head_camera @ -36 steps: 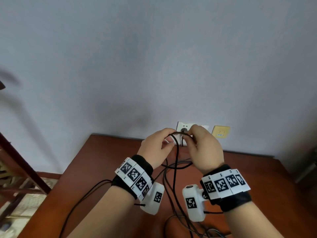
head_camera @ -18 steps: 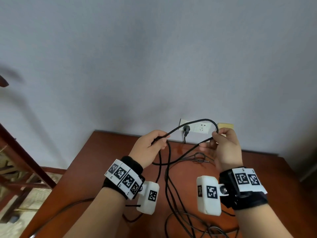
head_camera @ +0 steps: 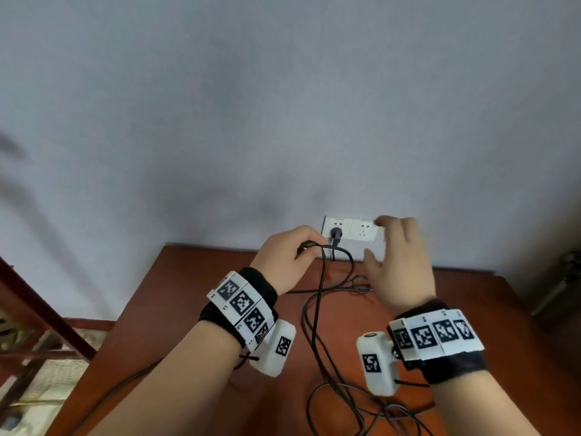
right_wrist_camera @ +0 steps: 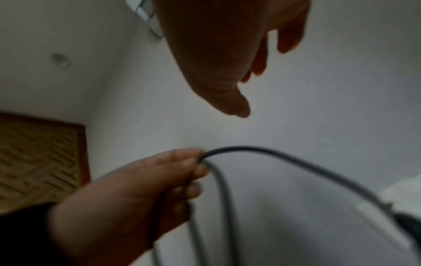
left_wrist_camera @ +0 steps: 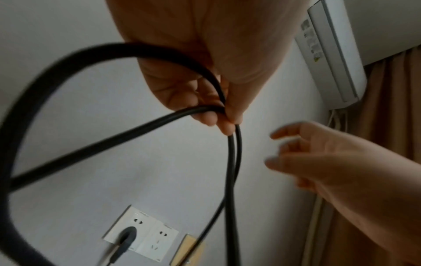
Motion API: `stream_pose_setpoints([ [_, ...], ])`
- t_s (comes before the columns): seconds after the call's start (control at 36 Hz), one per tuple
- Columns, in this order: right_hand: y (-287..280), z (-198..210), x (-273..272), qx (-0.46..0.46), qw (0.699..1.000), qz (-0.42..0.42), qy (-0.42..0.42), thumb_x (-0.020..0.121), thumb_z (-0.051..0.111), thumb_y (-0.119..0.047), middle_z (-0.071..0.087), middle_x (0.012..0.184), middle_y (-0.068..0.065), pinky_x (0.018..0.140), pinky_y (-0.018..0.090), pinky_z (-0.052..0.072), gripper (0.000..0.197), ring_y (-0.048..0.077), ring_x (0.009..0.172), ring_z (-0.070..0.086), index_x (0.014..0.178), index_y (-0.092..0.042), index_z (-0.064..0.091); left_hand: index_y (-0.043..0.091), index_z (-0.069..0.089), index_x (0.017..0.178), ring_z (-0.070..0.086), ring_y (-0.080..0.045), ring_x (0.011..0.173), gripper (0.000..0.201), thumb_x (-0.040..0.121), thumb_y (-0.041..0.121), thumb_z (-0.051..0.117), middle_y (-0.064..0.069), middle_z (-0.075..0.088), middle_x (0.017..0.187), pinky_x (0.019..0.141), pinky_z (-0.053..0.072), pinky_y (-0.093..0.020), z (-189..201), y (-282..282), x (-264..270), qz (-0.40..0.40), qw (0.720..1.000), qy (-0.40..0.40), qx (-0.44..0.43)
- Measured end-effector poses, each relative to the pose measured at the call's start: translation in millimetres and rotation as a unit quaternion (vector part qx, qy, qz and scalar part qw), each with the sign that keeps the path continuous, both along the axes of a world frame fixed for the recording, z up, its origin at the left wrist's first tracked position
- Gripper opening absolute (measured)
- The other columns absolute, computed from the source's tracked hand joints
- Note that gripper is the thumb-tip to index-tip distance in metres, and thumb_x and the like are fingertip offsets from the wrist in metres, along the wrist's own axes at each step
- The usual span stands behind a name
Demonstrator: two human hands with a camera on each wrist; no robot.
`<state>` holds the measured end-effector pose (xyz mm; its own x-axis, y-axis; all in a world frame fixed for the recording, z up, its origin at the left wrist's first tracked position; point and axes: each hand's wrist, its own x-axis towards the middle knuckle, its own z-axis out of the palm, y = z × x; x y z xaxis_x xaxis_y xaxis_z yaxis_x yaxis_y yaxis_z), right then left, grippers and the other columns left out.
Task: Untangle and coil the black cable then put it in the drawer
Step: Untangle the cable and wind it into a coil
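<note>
Left hand (head_camera: 284, 259): my fingers pinch smooth round black cable (head_camera: 320, 297) loops, frame centre.
Right hand (head_camera: 399, 265): fingers spread, empty.

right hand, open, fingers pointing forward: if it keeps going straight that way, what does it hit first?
Probably the wall socket plate: the right hand is empty and its fingertips overlap the plate's right edge in the head view. No cable lies between them. How far the wall is, I cannot tell.

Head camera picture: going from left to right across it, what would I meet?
Dark wooden frame → left hand gripping the black cable → plug in the wall socket → right hand, fingers spread, holding nothing.
</note>
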<state>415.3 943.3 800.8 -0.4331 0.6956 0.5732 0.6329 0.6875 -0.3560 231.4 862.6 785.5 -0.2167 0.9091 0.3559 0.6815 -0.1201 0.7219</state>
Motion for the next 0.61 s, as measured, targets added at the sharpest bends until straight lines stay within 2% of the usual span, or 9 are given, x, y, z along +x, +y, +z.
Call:
stream_pose_setpoints([
  [0.06,-11.8,2.4,-13.9,0.022,0.997,0.063,-0.035,0.071,0.065,-0.009,0.056,0.106,0.011,0.079,0.044,0.049,0.043,0.032,0.095,0.055,0.113,-0.010,0.056,0.027,0.066,0.102,0.061,0.000,0.094,0.014,0.093,0.019,0.059,0.017,0.067,0.099,0.084,0.044,-0.011,5.1,0.8,6.3,-0.015,1.000,0.000,0.008],
  [0.14,-26.6,1.5,-32.2,-0.019,0.988,0.125,-0.084,0.072,0.051,-0.015,0.062,0.099,0.006,0.077,0.043,0.048,0.044,0.030,0.088,0.058,0.116,-0.012,0.050,0.027,0.061,0.094,0.061,-0.006,0.090,0.012,0.093,0.015,0.057,0.014,0.066,0.092,0.082,0.046,-0.019,10.8,1.5,13.5,-0.050,0.999,-0.019,0.011],
  [0.22,-28.3,-4.2,-39.0,-0.076,0.987,0.128,-0.065,0.078,0.040,-0.020,0.060,0.099,0.006,0.074,0.045,0.048,0.041,0.029,0.087,0.056,0.118,-0.012,0.044,0.023,0.060,0.098,0.062,-0.008,0.097,0.014,0.094,0.011,0.053,0.009,0.067,0.099,0.088,0.048,-0.023,11.9,0.6,16.6,-0.063,0.996,-0.055,-0.005],
  [0.28,-25.1,-7.2,-38.1,-0.076,0.987,0.128,-0.064,0.087,0.041,-0.023,0.060,0.104,0.009,0.073,0.045,0.049,0.039,0.029,0.091,0.057,0.124,-0.012,0.041,0.025,0.058,0.105,0.062,-0.005,0.100,0.020,0.095,0.009,0.050,0.008,0.067,0.105,0.092,0.048,-0.022,10.4,-0.8,14.1,-0.061,0.992,-0.106,-0.019],
  [0.33,-22.6,-7.6,-35.4,-0.078,0.987,0.120,-0.065,0.094,0.046,-0.025,0.058,0.107,0.010,0.071,0.041,0.049,0.035,0.029,0.090,0.058,0.126,-0.013,0.041,0.032,0.053,0.103,0.064,-0.011,0.089,0.024,0.097,0.010,0.047,0.008,0.068,0.099,0.085,0.051,-0.028,9.8,-2.9,11.4,-0.060,0.989,-0.132,-0.037],
  [0.39,-22.6,-6.9,-33.9,-0.073,0.988,0.111,-0.077,0.096,0.047,-0.028,0.054,0.105,0.008,0.068,0.041,0.050,0.030,0.029,0.084,0.060,0.122,-0.015,0.047,0.031,0.049,0.097,0.063,-0.023,0.081,0.019,0.097,0.012,0.045,0.004,0.070,0.087,0.080,0.050,-0.034,10.0,-4.9,10.0,-0.058,0.989,-0.131,-0.040],
  [0.44,-23.6,-6.4,-33.6,-0.049,0.992,0.097,-0.063,0.096,0.047,-0.029,0.050,0.103,0.007,0.064,0.041,0.051,0.025,0.030,0.076,0.059,0.116,-0.014,0.054,0.028,0.048,0.090,0.064,-0.018,0.076,0.019,0.098,0.011,0.043,0.001,0.070,0.082,0.073,0.048,-0.032,8.5,-5.4,7.8,-0.042,0.991,-0.122,-0.035],
  [0.53,-19.9,-1.7,-30.0,-0.016,0.997,0.076,-0.009,0.097,0.048,-0.026,0.054,0.095,0.007,0.060,0.039,0.048,0.019,0.031,0.072,0.057,0.101,-0.010,0.057,0.031,0.049,0.080,0.064,-0.006,0.068,0.030,0.098,0.009,0.038,0.000,0.069,0.091,0.060,0.043,-0.025,0.5,-4.8,-0.5,-0.013,0.991,-0.123,-0.048],
  [0.61,-13.2,7.1,-22.6,-0.039,0.997,0.055,0.042,0.099,0.044,-0.026,0.057,0.072,-0.002,0.059,0.035,0.042,0.014,0.026,0.066,0.054,0.100,-0.015,0.053,0.032,0.054,0.087,0.066,-0.007,0.069,0.031,0.099,0.010,0.036,0.001,0.068,0.095,0.064,0.048,-0.029,-8.9,-5.6,-9.6,0.007,0.992,-0.111,-0.063],
])
